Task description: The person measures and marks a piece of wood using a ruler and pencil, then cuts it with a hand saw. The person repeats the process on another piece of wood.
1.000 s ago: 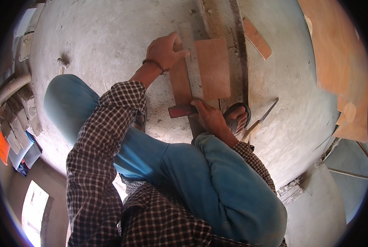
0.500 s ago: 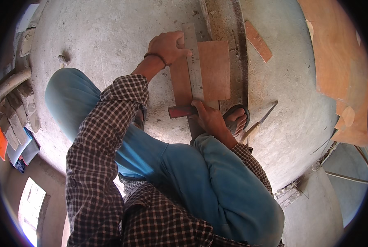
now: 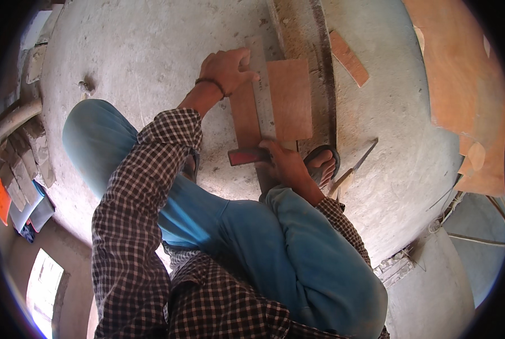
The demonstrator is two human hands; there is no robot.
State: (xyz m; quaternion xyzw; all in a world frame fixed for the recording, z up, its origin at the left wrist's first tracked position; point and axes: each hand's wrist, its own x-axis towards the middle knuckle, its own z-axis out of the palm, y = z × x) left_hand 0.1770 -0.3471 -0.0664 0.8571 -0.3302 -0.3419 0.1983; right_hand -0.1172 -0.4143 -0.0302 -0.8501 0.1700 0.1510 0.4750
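A try square lies across a rectangular piece of reddish-brown plywood (image 3: 291, 101), its flat metal blade (image 3: 263, 93) running away from me. My left hand (image 3: 224, 70) bears on the far end of the blade; its thumb reaches the metal and its fingers curl over the far left part of the plywood. At the near edge, my right hand (image 3: 289, 166) grips the dark, red-sided stock (image 3: 249, 156) of the square. The stock's left end sticks out past the fingers. The right fingertips are partly hidden.
Under the plywood's right side runs a dusty plank (image 3: 303, 34) with a dark edge. A plywood offcut (image 3: 349, 58) and a narrow-bladed tool with a wooden handle (image 3: 354, 168) lie to the right. Large plywood sheets (image 3: 467, 73) stand far right. My sandalled foot (image 3: 322, 161) is beside my right hand.
The whole view has shifted slightly, moving the scene a little to the left. Both hands keep their places on the try square, which shows no clear movement over the plywood.
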